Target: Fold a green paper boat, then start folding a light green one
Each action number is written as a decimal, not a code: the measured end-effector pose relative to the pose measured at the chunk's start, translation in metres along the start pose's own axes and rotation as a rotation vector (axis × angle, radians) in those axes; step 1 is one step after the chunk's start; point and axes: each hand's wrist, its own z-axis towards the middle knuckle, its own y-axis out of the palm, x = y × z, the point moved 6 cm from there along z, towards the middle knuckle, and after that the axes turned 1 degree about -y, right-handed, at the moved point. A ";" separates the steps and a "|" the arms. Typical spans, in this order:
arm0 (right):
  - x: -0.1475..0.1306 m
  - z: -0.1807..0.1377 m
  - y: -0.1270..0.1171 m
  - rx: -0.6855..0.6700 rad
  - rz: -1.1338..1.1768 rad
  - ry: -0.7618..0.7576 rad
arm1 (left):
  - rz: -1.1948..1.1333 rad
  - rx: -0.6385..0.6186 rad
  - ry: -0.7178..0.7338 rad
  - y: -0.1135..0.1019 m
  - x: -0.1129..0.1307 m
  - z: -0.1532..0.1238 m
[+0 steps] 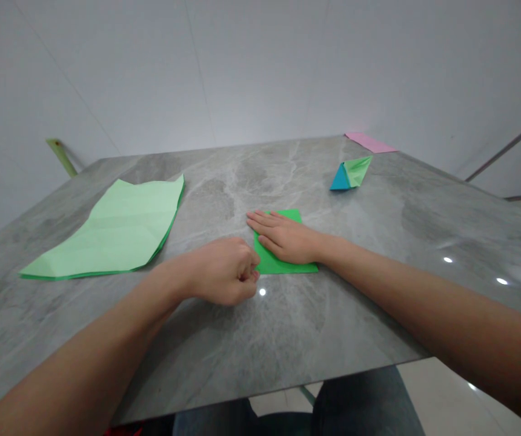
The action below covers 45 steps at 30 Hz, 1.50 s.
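A folded green paper lies near the middle of the grey marble table. My right hand rests flat on top of it, fingers stretched out and pointing left. My left hand is curled into a loose fist at the paper's left edge, thumb and fingertips pinched together right beside that edge. Whether it grips the edge or only presses against it is hidden by the fingers.
A stack of creased light-green sheets lies at the left. A folded blue-and-green paper shape sits at the back right, with a pink sheet at the far corner. A white wall rises behind the table.
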 end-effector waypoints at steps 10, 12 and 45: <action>0.016 -0.007 -0.007 0.082 -0.023 0.152 | 0.193 0.438 -0.139 0.005 -0.039 0.014; 0.023 -0.011 -0.008 0.081 -0.031 0.223 | 0.203 0.425 -0.170 0.005 -0.044 0.013; 0.015 -0.018 -0.023 0.032 0.259 -0.039 | 0.397 0.378 -0.595 0.008 -0.074 0.013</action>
